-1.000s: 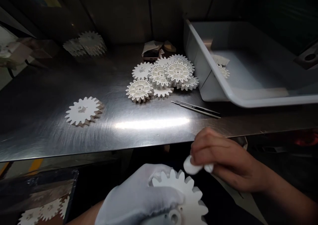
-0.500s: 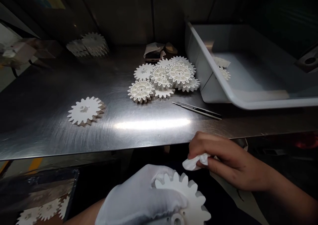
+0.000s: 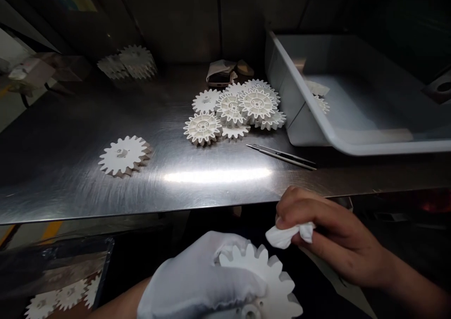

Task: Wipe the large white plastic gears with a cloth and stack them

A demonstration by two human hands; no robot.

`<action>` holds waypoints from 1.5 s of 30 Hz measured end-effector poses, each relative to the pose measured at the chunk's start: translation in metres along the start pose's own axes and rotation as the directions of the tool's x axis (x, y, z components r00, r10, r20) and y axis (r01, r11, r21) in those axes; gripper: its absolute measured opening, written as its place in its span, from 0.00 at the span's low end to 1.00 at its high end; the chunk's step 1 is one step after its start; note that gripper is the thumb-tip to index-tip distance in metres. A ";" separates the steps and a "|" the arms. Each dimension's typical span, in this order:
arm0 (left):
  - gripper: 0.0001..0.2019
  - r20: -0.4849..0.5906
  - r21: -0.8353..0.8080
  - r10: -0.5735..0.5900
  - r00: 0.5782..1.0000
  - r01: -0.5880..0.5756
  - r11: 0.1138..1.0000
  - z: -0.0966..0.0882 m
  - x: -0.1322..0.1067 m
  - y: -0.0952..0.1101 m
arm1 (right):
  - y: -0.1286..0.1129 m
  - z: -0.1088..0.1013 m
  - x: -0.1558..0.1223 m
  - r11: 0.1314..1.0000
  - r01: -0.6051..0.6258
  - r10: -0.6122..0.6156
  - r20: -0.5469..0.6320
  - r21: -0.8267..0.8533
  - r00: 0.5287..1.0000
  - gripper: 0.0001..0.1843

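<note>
Left hand [image 3: 200, 281]: we are gripping a white gear [image 3: 273, 274], gloved fingers closed over its rim, at 6 o'clock below the table [image 3: 211, 190] edge | Right hand [image 3: 331, 239]: we are pinching a white wad [image 3: 287, 235] between closed fingertips, at 1 o'clock of the gear | Table: gear pile [image 3: 234, 110] lying at 12 o'clock, tweezers [image 3: 282, 155] at 1 o'clock.

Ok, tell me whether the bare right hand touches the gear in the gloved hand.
Apart. Head view shows a dark gap between the right hand, pinching a white cloth, and the gear under the left hand.
</note>
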State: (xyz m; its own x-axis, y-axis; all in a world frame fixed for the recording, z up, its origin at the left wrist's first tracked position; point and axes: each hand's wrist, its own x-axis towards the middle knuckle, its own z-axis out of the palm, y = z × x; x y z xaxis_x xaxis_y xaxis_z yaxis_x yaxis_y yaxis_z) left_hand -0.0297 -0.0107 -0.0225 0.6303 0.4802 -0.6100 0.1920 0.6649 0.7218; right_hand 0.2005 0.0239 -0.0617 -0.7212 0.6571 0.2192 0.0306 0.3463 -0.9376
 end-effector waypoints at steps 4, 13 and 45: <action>0.11 -0.060 0.002 -0.005 0.998 0.005 1.000 0.001 0.000 -0.010 | 0.000 0.005 -0.002 0.988 0.155 -0.155 -0.005 -0.002 0.988 0.19; 0.12 0.025 0.056 0.043 0.999 -0.044 0.997 0.003 0.006 -0.001 | -0.011 -0.020 0.007 0.975 0.157 -0.158 0.005 -0.157 0.987 0.21; 0.16 -0.771 0.635 0.627 0.110 0.211 0.743 -0.104 -0.048 0.015 | 0.047 -0.018 -0.001 0.908 -0.158 0.044 -0.287 -0.389 0.957 0.14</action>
State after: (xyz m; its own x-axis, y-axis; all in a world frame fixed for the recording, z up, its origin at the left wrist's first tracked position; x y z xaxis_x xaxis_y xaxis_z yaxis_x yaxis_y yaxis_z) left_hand -0.1352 0.0356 -0.0159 -0.3903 0.9109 0.1335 0.7532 0.2326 0.6153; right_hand 0.2156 0.0518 -0.1014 -0.4906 0.8360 0.2457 0.4109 0.4706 -0.7808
